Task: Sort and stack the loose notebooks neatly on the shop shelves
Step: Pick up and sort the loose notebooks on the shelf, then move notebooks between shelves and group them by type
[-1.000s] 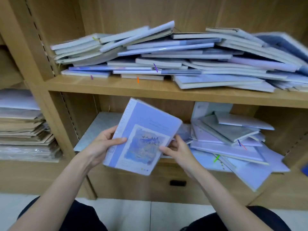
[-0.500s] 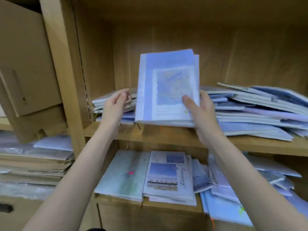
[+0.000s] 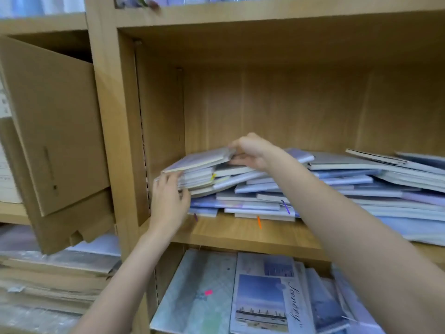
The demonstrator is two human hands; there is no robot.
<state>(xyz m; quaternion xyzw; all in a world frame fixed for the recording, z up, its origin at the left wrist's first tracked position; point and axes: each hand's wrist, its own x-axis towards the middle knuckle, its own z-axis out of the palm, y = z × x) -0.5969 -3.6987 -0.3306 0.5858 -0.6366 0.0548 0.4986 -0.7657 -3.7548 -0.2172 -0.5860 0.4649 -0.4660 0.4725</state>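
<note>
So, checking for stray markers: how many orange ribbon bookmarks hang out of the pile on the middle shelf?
1: an orange ribbon hangs over the shelf front, below the pile. Others may be hidden.

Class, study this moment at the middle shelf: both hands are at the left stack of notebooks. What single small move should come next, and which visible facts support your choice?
Probably lower the top notebook flat. The right hand grips its raised right edge, so it sits tilted, while the left hand braces the left stack at its side. Squaring the edges could follow.
</note>
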